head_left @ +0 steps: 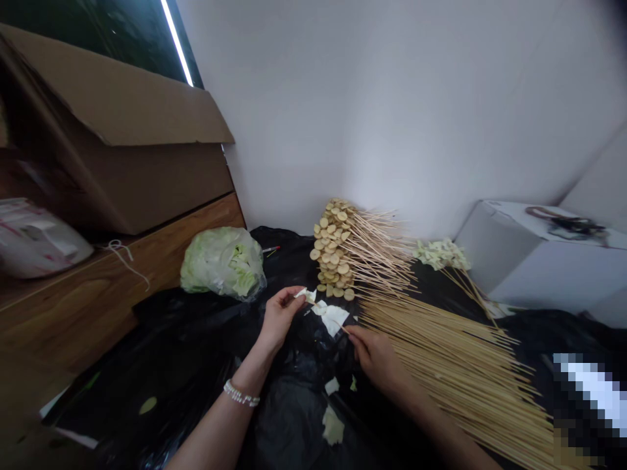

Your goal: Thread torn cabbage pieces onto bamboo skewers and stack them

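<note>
My left hand (284,312) pinches a pale piece of cabbage leaf (307,295) at the tip of a thin wooden skewer (344,330). Farther down the same skewer sits another whitish cabbage piece (334,318). My right hand (369,349) grips the skewer just below that piece, its fingers closed. Beneath both hands lies black plastic sheeting (294,398), with a few loose cabbage scraps (333,424) on it. Left of my hands is a clear plastic bag of cabbage (223,264).
Stacked skewers of round pale slices (336,248) lie ahead against the wall. Many bare skewers (450,365) spread at right, near finished-looking cabbage skewers (442,254). A white box (529,261) stands far right. A cardboard box (147,176) and a white tub (39,238) are at left.
</note>
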